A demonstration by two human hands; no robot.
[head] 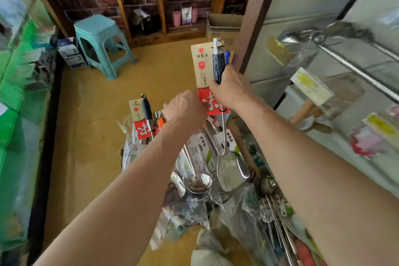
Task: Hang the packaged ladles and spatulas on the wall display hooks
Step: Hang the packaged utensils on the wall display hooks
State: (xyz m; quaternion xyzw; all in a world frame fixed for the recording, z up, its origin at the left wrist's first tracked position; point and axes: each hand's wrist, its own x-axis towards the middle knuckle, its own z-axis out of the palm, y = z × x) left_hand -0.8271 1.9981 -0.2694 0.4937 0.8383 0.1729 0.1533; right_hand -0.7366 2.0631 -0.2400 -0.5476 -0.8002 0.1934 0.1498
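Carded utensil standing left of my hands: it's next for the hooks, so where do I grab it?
Probably pinch its dark handle and card together near the top, from above with the left hand: it stands upright above the pile, head buried.

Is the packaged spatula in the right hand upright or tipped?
Upright: the right hand grips the packaged spatula by its handle, blade hanging down.

Both arms reach forward, right hand [232, 87] raised, fingers curled, left hand [183, 110] lower.
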